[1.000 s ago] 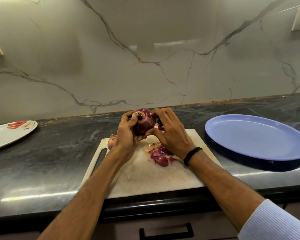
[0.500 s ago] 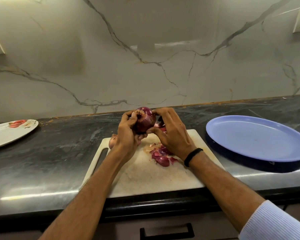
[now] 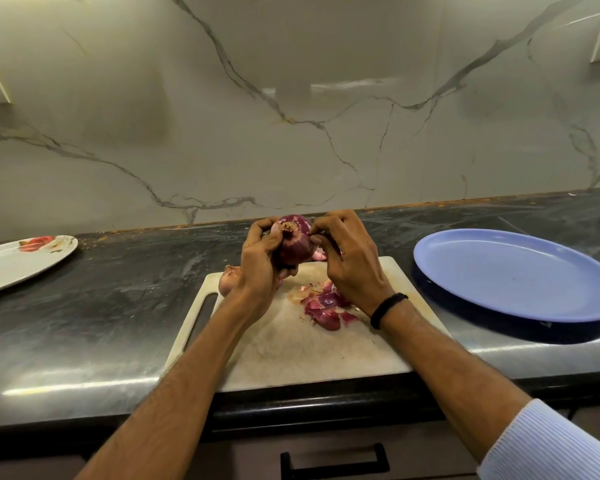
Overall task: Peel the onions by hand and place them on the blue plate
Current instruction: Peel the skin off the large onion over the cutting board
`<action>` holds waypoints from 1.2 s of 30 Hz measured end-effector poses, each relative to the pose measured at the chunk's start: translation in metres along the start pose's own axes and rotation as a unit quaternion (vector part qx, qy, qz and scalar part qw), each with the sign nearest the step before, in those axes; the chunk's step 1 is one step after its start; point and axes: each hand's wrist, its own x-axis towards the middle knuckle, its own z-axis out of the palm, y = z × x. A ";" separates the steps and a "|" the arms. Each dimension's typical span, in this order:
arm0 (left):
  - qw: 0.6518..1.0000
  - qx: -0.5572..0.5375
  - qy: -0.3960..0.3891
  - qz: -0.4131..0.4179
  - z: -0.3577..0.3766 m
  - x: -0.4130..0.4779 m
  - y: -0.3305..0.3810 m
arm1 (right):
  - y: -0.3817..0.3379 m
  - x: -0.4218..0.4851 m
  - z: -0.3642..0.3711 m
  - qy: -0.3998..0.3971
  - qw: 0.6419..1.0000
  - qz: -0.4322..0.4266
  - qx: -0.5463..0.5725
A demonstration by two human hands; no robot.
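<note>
I am viewing the blue plate [image 3: 513,275] lying flat on the dark surface [image 3: 101,306] at 3 o'clock from the cutting board [image 3: 291,351], just beside its right edge. A white plate [image 3: 21,265] is lying at 9 o'clock, well apart, cut off by the frame. It is carrying red marks, and I cannot tell whether they are print or food.

The red onion [image 3: 295,242] is being held in the air over the board's 12 o'clock edge. My left hand [image 3: 258,268] is gripping it with curled fingers. My right hand [image 3: 350,268] is pinching its skin at the right side.

Loose purple peels [image 3: 326,306] are lying on the board, partly covered by the right wrist. A second onion [image 3: 227,280] is sitting at the board's 10 o'clock corner, half hidden behind the left hand.
</note>
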 end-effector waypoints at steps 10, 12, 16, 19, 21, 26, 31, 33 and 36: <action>0.997 -0.060 0.009 -0.044 0.002 -0.001 0.002 | -0.005 -0.001 0.002 -0.016 0.999 0.000 -0.031; 0.994 -0.092 0.019 -0.055 0.000 -0.001 0.004 | -0.005 0.000 0.002 -0.011 1.000 0.005 -0.025; 0.991 -0.117 0.019 -0.060 -0.003 0.000 0.006 | -0.003 0.000 0.001 -0.012 1.000 0.021 -0.014; 0.992 -0.109 0.017 -0.065 -0.002 0.000 0.005 | -0.003 -0.001 0.001 -0.017 1.000 0.021 -0.004; 0.993 -0.099 0.013 -0.064 -0.002 0.000 0.004 | -0.002 0.000 0.001 -0.006 1.000 0.025 0.006; 0.995 -0.079 0.007 -0.065 -0.002 -0.002 0.005 | 0.000 0.001 0.001 0.021 1.000 0.007 -0.007; 0.996 -0.063 0.006 -0.058 0.000 -0.003 0.006 | 0.003 0.000 0.002 0.027 1.000 0.004 -0.015; 0.997 -0.059 0.009 -0.056 0.000 -0.004 0.006 | 0.003 0.000 0.002 0.024 1.000 0.007 -0.018; 0.997 -0.057 0.013 -0.057 0.000 -0.004 0.006 | 0.003 0.000 0.001 0.019 1.000 0.005 -0.019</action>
